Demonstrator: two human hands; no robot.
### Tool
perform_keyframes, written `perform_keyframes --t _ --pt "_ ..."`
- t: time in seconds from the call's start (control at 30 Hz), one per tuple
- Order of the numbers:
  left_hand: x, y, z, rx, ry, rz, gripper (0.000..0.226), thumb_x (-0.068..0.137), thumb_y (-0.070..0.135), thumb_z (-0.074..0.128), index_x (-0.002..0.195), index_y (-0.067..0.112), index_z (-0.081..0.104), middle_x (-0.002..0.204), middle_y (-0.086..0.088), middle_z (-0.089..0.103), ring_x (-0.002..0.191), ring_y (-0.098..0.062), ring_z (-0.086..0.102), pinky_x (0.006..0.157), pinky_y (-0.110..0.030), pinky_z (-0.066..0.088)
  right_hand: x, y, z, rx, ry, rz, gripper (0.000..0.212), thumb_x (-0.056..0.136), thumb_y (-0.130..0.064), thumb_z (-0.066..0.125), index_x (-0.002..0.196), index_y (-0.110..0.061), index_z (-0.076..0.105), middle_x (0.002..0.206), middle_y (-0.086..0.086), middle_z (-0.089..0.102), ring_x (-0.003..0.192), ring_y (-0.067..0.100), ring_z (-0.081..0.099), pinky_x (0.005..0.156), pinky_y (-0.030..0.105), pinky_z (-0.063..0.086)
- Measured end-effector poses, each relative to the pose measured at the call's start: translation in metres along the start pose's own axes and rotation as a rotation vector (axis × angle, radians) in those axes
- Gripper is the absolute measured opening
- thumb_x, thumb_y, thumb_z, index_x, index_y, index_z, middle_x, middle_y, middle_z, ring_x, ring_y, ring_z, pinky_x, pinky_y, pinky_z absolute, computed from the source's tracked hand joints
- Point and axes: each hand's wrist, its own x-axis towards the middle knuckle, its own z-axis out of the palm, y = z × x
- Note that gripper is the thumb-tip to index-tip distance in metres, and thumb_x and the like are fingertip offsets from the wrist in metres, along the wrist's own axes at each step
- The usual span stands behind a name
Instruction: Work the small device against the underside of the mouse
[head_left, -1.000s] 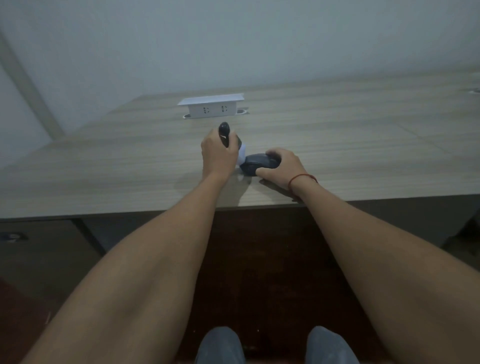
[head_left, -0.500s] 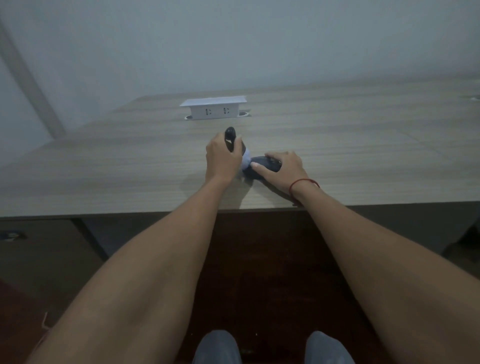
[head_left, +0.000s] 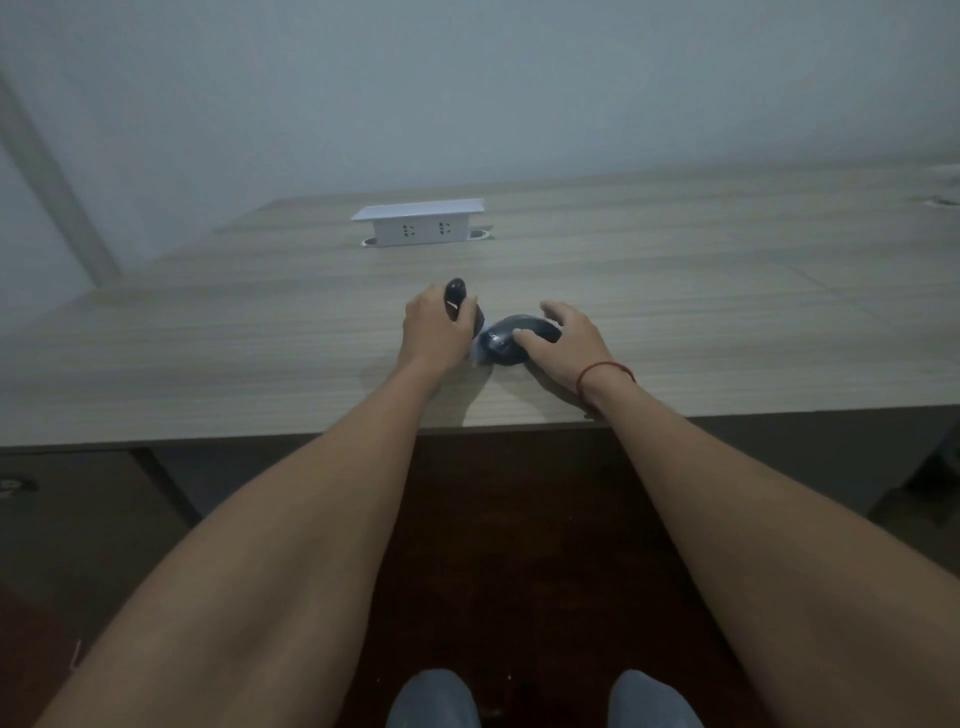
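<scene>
A long pale wooden table (head_left: 675, 291) meets a plain grey wall. At twelve o'clock sits a white socket box (head_left: 421, 224). The left hand (head_left: 434, 332) grips a black stick-shaped gadget (head_left: 456, 291). The right hand (head_left: 563, 340) rests loosely on a dark rounded computer mouse (head_left: 501, 345) near the table's front edge.

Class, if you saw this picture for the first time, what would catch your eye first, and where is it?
Two bare forearms reach to the near edge of a wooden table. There the left hand grips a dark upright object, and the right hand rests on a dark computer mouse beside it. Farther back stands a white socket box.
</scene>
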Motion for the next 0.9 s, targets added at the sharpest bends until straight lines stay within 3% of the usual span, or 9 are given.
perform_keyframes --t 0.13,0.27,0.43,0.57,0.67,0.73,0.8,0.9 --pt "-0.002 -0.005 -0.01 -0.018 0.013 -0.004 0.024 0.089 0.025 0.06 0.071 0.009 0.059 0.061 0.003 0.053 0.058 -0.011 0.049 0.057 -0.023 0.039 0.002 -0.001 0.0 -0.038 0.009 -0.009 0.055 0.09 -0.033 0.064 0.14 -0.012 0.052 0.143 0.009 0.056 0.13 0.024 0.052 0.107 0.032 0.039" --pt "-0.002 0.002 -0.015 -0.029 0.003 0.027 0.027 0.088 0.024 0.061 0.067 0.007 0.061 0.055 0.003 0.054 0.051 -0.006 0.048 0.048 -0.01 0.036 -0.003 -0.001 0.001 -0.075 -0.043 -0.024 0.079 0.077 -0.058 0.071 0.14 -0.016 0.049 0.14 0.006 0.055 0.125 0.023 0.052 0.106 0.043 0.046" --pt "0.004 0.017 -0.014 -0.11 0.102 0.067 0.031 0.086 0.027 0.061 0.068 0.002 0.062 0.06 -0.003 0.058 0.057 -0.017 0.054 0.056 -0.026 0.042 -0.002 -0.002 0.004 -0.179 -0.044 -0.025 0.097 0.055 -0.069 0.079 0.135 -0.024 0.049 0.131 0.003 0.058 0.115 0.023 0.055 0.099 0.047 0.05" --pt "0.001 0.017 -0.004 -0.092 -0.031 0.119 0.029 0.088 0.027 0.062 0.075 0.001 0.067 0.067 -0.008 0.065 0.061 -0.018 0.06 0.062 -0.031 0.05 -0.002 -0.002 0.005 -0.206 -0.056 -0.037 0.09 0.052 -0.066 0.076 0.129 -0.028 0.05 0.122 0.0 0.06 0.108 0.022 0.058 0.095 0.046 0.053" --pt "0.005 0.007 -0.003 0.045 -0.034 0.119 0.027 0.09 0.027 0.061 0.076 0.004 0.063 0.072 -0.008 0.064 0.064 -0.019 0.055 0.062 -0.027 0.043 -0.005 -0.004 0.006 -0.18 -0.056 -0.032 0.099 0.049 -0.078 0.068 0.131 -0.027 0.049 0.128 0.002 0.059 0.113 0.023 0.057 0.097 0.047 0.051" --pt "0.008 -0.003 -0.007 0.121 -0.033 0.103 0.027 0.089 0.029 0.06 0.08 0.003 0.064 0.078 -0.013 0.066 0.069 -0.023 0.056 0.065 -0.028 0.045 -0.005 -0.005 0.006 -0.173 -0.04 -0.026 0.092 0.056 -0.077 0.069 0.131 -0.026 0.048 0.131 0.002 0.058 0.116 0.024 0.056 0.098 0.048 0.05" --pt "0.009 -0.011 -0.01 0.083 0.002 0.077 0.031 0.089 0.03 0.059 0.082 0.0 0.065 0.08 -0.015 0.067 0.074 -0.027 0.061 0.069 -0.034 0.052 -0.003 -0.004 0.007 -0.144 -0.036 -0.003 0.09 0.061 -0.07 0.073 0.134 -0.027 0.044 0.136 0.004 0.056 0.12 0.026 0.055 0.099 0.05 0.05" --pt "0.01 -0.001 -0.011 -0.043 0.032 0.049 0.032 0.09 0.03 0.059 0.083 0.0 0.067 0.076 -0.011 0.066 0.072 -0.024 0.061 0.068 -0.033 0.051 -0.001 -0.003 0.007 -0.109 -0.051 0.051 0.109 0.058 -0.066 0.078 0.147 -0.027 0.029 0.143 0.007 0.05 0.125 0.031 0.051 0.103 0.052 0.047"
